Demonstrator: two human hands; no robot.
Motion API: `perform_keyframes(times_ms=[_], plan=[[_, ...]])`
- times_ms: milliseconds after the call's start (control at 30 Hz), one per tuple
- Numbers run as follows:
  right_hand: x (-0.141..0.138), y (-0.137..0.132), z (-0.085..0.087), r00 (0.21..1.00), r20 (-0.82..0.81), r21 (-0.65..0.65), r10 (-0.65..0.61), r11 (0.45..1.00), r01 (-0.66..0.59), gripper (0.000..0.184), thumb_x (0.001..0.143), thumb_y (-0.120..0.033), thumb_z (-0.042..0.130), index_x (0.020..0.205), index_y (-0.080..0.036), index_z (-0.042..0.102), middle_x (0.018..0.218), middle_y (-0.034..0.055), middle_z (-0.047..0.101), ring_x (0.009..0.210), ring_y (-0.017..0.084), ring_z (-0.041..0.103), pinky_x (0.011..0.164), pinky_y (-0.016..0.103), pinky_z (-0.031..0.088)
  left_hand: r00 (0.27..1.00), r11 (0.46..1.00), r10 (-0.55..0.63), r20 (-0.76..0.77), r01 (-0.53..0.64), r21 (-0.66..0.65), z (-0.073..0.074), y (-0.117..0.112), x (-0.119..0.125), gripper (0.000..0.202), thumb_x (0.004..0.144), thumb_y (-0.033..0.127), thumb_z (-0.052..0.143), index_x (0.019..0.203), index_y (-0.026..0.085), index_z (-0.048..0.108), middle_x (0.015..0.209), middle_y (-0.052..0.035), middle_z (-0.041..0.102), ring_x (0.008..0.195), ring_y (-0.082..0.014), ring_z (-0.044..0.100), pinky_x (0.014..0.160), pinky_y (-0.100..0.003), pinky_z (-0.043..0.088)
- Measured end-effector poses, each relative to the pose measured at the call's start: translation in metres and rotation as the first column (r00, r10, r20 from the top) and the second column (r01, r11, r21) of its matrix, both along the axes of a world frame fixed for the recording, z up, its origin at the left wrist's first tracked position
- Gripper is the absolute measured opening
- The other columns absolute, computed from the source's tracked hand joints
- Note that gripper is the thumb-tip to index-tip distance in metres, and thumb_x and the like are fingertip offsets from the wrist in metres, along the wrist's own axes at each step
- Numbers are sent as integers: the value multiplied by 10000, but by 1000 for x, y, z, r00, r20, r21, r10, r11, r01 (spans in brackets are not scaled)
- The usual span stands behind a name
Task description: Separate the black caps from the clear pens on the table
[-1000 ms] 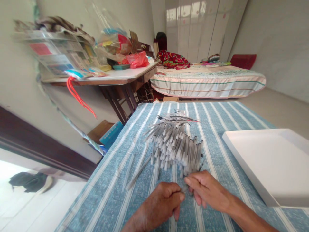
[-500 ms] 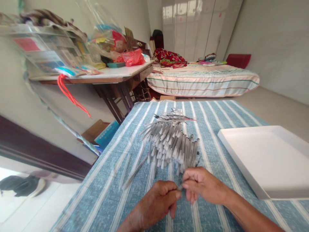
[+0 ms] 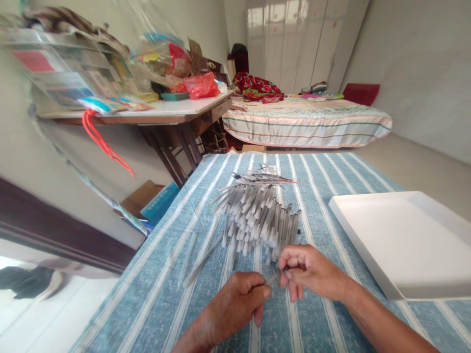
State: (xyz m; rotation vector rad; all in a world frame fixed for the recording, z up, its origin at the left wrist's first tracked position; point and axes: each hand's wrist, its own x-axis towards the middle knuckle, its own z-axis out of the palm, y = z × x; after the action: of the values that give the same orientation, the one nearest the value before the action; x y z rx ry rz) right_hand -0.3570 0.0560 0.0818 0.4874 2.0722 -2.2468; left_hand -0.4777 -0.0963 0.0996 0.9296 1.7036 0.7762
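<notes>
My left hand (image 3: 241, 299) is closed in a pinch around a slim pen (image 3: 272, 279), whose clear end pokes out past the thumb toward the right. Just across from it, the fingers of my right hand (image 3: 311, 272) pinch a tiny dark piece, too small to name, a short gap from the pen's end. Beyond both hands lies a big heap of clear, grey-looking pens (image 3: 253, 218) with pale ends toward me. A single pen (image 3: 202, 262) and a clear tube (image 3: 188, 260) lie to the left of the heap.
Thin dark refill-like sticks (image 3: 263, 179) lie behind the heap. A shallow white box lid (image 3: 408, 245) rests at the right on the striped tablecloth (image 3: 154, 294). A cluttered side table (image 3: 176, 110) stands back left, with a bed (image 3: 309, 122) beyond.
The hands have drawn apart slightly, opening a gap between the pen's end and the right fingers. The view has shifted a little.
</notes>
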Motion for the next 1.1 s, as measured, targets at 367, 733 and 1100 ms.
perform_keyframes(times_ms=[367,733,1100], plan=[[0,-5,-20,995,-38,-211,92,972,-98,291,731,-394,604,785,-139,474,570,-1,633,416,127,612,365,168,429,998,998,-62,-27,63,31,-3,-1,2,276,816,312,382,584,181,454,501,30,525,427,-77,352,423,-198,246],[16,45,6,948,-149,-9,-281,959,283,216,743,-333,583,700,-150,478,512,-4,623,318,99,537,326,169,379,797,942,323,-511,-323,91,26,-44,-87,319,752,463,448,732,186,604,597,15,558,520,-123,501,500,-207,382],[6,10,-1,999,16,380,-34,924,25,118,730,-148,454,619,-176,426,459,-79,474,329,53,469,315,120,313,398,760,156,-904,-633,-147,-3,-51,-134,459,763,520,337,765,184,650,765,-145,642,740,-309,596,569,-336,410]])
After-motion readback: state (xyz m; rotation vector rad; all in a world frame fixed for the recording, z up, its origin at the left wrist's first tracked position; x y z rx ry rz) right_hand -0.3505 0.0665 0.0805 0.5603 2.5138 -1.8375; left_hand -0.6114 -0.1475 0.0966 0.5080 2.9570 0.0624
